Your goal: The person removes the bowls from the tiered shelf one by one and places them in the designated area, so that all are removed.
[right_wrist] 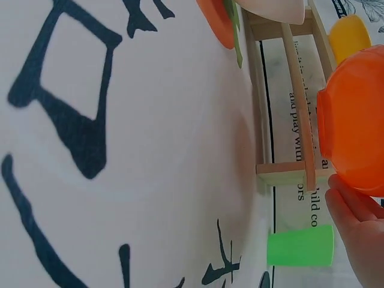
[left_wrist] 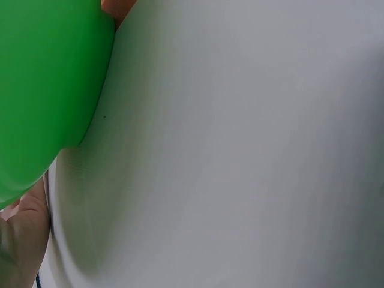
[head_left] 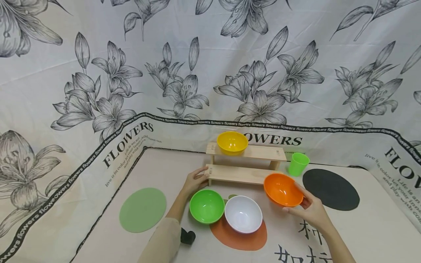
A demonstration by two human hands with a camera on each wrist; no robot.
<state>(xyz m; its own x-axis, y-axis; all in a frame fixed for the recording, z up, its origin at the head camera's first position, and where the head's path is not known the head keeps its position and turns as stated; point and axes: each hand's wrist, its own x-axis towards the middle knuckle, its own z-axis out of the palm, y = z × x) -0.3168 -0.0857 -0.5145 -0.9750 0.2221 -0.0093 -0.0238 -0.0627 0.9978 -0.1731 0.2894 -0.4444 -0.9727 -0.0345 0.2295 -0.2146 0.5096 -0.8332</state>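
My right hand (head_left: 310,212) holds an orange bowl (head_left: 283,190) by its right side, thumb at the near side and fingers round the far side. The bowl is raised in front of the right end of a two-step wooden shelf (head_left: 236,174). At the lower step's left end, my left hand (head_left: 194,182) grips the board's edge with its fingertips. A green bowl (head_left: 207,206) and a white bowl (head_left: 243,214) stand side by side in front of the shelf. The green bowl (left_wrist: 48,90) covers much of the left hand in the left wrist view.
A yellow bowl (head_left: 232,143) sits on the upper step, toward the left. Right of the shelf stands a green cup (head_left: 298,164), near a black round patch (head_left: 330,189). A green round patch (head_left: 143,210) lies at the left. Behind hangs a flower-printed cloth (head_left: 184,91).
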